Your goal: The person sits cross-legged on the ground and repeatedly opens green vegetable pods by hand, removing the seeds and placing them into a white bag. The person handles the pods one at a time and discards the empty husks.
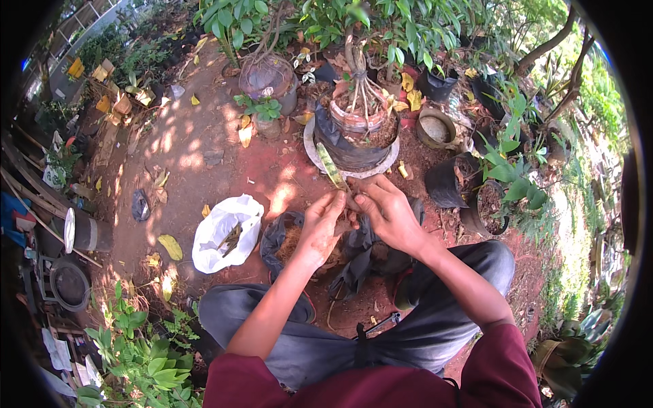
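Note:
Between both hands is a small plant piece with one mottled, pale-edged green leaf (331,167), which looks like a snake plant cutting. Its tip points up and away from me, and its brownish lower end is partly hidden by fingers. My left hand (322,220) pinches it near the base of the leaf. Fingers of my right hand (383,208) close around the lower end from the other side. Below the hands sits a black plastic grow bag (275,252) with brown fibrous material in it. Another black plastic bag (359,250) lies beside it, partly covered by my right forearm.
A white plastic bag (206,255) holding thin brownish-green pieces stands left. Ahead, a potted tree with exposed roots (359,92) stands on a round pale base (316,158). Black pots (444,183) line the right. A metal tool (393,318) lies between my legs.

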A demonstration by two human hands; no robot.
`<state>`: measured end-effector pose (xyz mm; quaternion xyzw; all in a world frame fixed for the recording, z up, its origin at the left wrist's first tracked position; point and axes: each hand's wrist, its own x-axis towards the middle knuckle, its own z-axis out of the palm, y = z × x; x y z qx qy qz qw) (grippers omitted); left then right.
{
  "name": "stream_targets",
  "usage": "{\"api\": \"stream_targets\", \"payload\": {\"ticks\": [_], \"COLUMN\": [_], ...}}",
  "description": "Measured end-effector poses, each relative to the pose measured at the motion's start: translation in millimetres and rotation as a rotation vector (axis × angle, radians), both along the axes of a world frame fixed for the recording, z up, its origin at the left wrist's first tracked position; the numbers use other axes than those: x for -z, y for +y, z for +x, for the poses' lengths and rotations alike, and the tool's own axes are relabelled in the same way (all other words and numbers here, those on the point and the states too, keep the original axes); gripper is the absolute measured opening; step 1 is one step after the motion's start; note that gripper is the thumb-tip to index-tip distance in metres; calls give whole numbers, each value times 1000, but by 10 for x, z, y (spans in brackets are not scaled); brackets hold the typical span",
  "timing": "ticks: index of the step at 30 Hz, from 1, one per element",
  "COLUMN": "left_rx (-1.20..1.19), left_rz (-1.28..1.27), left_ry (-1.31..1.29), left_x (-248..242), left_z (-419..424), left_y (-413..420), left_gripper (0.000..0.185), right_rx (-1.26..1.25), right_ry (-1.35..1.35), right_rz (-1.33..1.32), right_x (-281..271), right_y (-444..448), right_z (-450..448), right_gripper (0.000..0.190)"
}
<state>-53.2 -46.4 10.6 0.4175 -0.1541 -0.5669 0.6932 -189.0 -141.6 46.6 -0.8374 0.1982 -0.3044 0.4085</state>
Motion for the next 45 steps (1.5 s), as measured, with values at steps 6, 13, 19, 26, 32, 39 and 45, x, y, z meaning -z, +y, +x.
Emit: {"api": "stream_targets", "payload": {"ticks": [6,13,19,26,32,39,45], "left_rx": [1,-2,9,7,-2,-17,-88], "left_rz": [-35,-79,-105,-97,-109,-66,-8], "left_ry": [-46,-22,-14,-44,-22,-33,-159], "left_x": [62,55,24,45,16,-1,66], "left_z": [18,19,7,-3,-24,-18,-15], "left_y": [-12,-8,9,-3,5,20,16], "left_gripper": [22,24,25,25,26,28,27], "right_rx": [-5,43,42,-53,14,40,70], "right_ry": [-29,-34,-14,-99,-49,-39,98], "right_rz": [-5,118,229,216,151,-50,-355], "right_x": [12,-18,-22,22,45,83,27], "right_y": [10,-64,-118,-47,33,46,78], "right_z": [21,-12,-34,-7,9,42,5], "right_gripper": [29,24,25,24,26,31,40]}}
